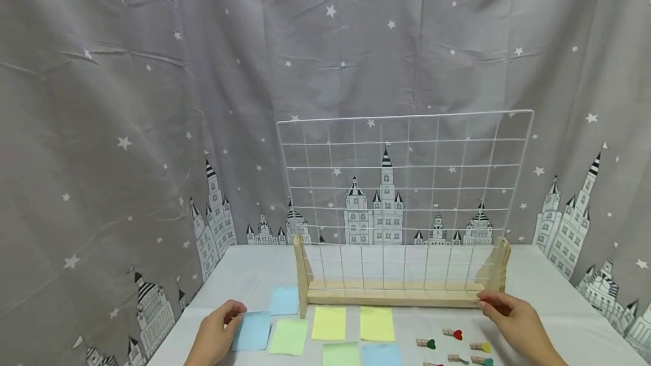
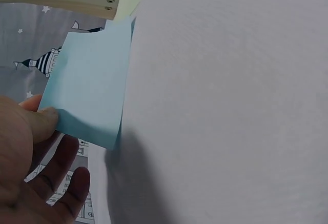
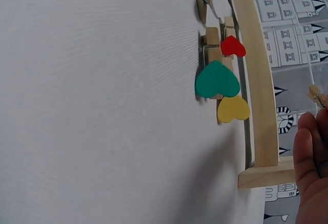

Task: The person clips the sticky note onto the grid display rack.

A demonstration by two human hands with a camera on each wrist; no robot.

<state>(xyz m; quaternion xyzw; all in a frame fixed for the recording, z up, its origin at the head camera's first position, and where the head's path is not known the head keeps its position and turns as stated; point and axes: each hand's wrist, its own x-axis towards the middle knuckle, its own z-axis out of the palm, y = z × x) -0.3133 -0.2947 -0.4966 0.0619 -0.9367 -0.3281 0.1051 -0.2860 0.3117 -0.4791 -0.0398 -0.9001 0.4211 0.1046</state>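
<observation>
My left hand (image 1: 216,332) pinches a light blue sticky note (image 2: 89,83) by its edge, thumb on top; the note tilts up off the table. In the right wrist view, a small wooden clothespin (image 3: 315,94) sits at the fingertips of my right hand (image 1: 513,323), which pinches it. That hand is at the right end of the wooden base (image 1: 391,298) of a white wire grid (image 1: 407,116). Beside it lie several mini clothespins with hearts: red (image 1: 452,333), dark green (image 1: 426,343), yellow (image 1: 480,347) and teal (image 1: 482,361).
Yellow notes (image 1: 328,323), green notes (image 1: 289,336) and more blue notes (image 1: 381,354) lie on the white table (image 1: 249,267) before the grid. Upright wooden supports (image 1: 302,275) hold the grid at both ends. A grey castle-print curtain (image 1: 325,61) hangs behind.
</observation>
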